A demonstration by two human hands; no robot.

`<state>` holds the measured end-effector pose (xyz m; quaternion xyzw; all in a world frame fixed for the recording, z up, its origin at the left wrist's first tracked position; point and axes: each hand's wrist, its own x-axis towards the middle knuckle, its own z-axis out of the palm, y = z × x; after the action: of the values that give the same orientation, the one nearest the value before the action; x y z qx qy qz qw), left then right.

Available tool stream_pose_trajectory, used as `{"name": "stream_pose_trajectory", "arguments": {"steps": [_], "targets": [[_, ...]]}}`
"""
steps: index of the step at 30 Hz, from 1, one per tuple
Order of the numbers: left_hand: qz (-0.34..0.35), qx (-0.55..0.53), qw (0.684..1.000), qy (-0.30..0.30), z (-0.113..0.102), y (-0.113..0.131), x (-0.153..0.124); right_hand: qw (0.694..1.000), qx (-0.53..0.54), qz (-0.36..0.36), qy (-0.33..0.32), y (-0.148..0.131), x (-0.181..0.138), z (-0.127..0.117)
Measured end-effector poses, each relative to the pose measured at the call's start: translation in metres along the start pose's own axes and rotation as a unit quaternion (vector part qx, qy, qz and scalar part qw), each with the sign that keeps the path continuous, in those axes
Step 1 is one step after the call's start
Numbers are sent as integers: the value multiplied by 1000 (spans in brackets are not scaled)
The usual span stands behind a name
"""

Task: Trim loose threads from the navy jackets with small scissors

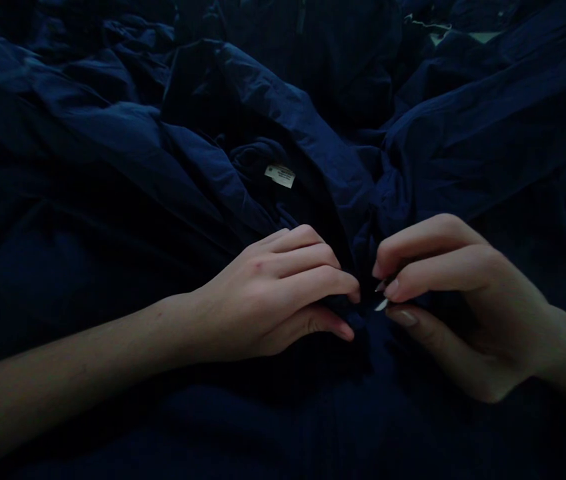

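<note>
Dark blue garment fabric (pixel 283 113) lies in folds under both hands. My left hand (pixel 283 293) reaches in from the left, its thumb and fingers pinching a bit of the blue cloth. Just to its right, my right hand (pixel 467 293) is closed around small thread snips (pixel 381 305). Only their two pointed metal tips show, slightly apart and aimed at the left fingertips; the rest is hidden in the fingers. A white printed label (pixel 280 176) sits on the fabric beyond my left hand.
More blue cloth is bunched at the back and on both sides. A pale loose thread (pixel 427 25) lies at the far right, near a light patch of surface (pixel 483 37). The scene is very dark, so fabric edges are hard to make out.
</note>
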<state>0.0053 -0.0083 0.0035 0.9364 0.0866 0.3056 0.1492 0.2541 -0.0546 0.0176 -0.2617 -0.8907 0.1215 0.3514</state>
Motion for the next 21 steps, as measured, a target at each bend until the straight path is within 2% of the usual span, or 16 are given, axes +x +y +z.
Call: {"name": "stream_pose_trajectory", "arguments": {"steps": [6, 12, 17, 18, 21], "targets": [[9, 9, 1000, 14, 1, -1, 0, 997, -64, -15, -29, -5, -7, -3], [4, 0, 1000, 20, 1, 0, 0, 994, -105, -27, -23, -11, -4, 0], [-3, -12, 1000, 10, 0, 0, 2, 997, -28, 60, 41, -9, 3, 3], [-6, -12, 1000, 10, 0, 0, 2, 997, -32, 56, 39, -8, 2, 4], [-11, -12, 1000, 6, 0, 1, 1, 994, -101, -35, 8, -8, -4, 2]]}}
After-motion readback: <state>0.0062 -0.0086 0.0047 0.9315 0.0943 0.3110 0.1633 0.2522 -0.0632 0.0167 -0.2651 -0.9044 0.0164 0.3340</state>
